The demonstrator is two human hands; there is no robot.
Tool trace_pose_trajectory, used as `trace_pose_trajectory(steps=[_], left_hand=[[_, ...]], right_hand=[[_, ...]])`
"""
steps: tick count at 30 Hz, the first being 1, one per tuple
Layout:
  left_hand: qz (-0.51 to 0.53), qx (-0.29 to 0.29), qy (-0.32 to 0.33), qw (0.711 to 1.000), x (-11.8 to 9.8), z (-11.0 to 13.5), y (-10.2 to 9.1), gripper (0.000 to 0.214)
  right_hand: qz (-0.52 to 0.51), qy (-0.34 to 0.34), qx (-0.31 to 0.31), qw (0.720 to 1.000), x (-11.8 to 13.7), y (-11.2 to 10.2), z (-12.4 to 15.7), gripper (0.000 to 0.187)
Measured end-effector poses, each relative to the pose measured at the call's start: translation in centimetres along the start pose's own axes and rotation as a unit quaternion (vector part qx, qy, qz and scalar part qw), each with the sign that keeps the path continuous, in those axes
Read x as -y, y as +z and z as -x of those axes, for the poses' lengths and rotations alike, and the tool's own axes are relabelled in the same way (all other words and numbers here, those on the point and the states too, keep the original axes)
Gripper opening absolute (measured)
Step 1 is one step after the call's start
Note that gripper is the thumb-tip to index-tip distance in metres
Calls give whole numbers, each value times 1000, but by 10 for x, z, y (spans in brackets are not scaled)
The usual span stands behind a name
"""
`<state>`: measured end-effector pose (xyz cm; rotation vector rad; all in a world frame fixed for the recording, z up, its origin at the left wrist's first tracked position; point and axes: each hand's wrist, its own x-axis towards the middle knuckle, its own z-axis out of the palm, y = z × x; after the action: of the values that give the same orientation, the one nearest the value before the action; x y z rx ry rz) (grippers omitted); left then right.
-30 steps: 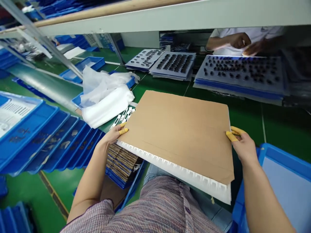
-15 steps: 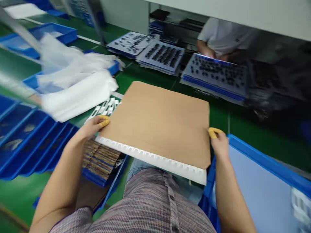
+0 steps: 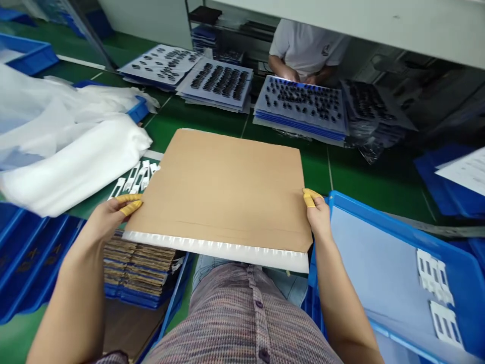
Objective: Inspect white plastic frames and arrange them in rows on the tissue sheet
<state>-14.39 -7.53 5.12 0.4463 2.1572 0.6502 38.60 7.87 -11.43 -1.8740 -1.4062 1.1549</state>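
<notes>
Both my hands hold a flat brown cardboard sheet (image 3: 220, 187) by its side edges, with yellow finger cots on the fingertips. Under it lies a white foam sheet (image 3: 215, 251) with a notched edge, showing along the near side. My left hand (image 3: 109, 212) grips the left edge, close to several white plastic strips (image 3: 136, 177) on the green bench. My right hand (image 3: 316, 212) grips the right edge, next to the rim of a blue bin (image 3: 397, 227). Several white parts (image 3: 434, 278) lie in that bin.
White plastic film (image 3: 68, 162) bunches at the left, above blue trays (image 3: 30, 258). Stacked cardboard in a blue crate (image 3: 136, 268) sits below my left hand. Ahead, a co-worker (image 3: 306, 50) handles a tray of black parts (image 3: 299, 103).
My view has swung right and the blue bin now shows more fully. Both hands still hold the cardboard and white sheet, which now sit more level and nearer my body.
</notes>
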Motion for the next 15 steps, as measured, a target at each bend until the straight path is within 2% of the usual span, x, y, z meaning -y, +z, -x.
trace_pose_trajectory(steps=[6,10,15], left_hand=[[32,-54,-1,998,4,-8,-2,74],[25,-35,49,998,10,-14,-3,64],[34,-20,58,998,14,-17,0,50]], right_hand=[[-3,47,13,999,4,-3,2,67],[-6,114,12,993,10,-7,0,67],[17,139,18,990,19,-10,7,61]])
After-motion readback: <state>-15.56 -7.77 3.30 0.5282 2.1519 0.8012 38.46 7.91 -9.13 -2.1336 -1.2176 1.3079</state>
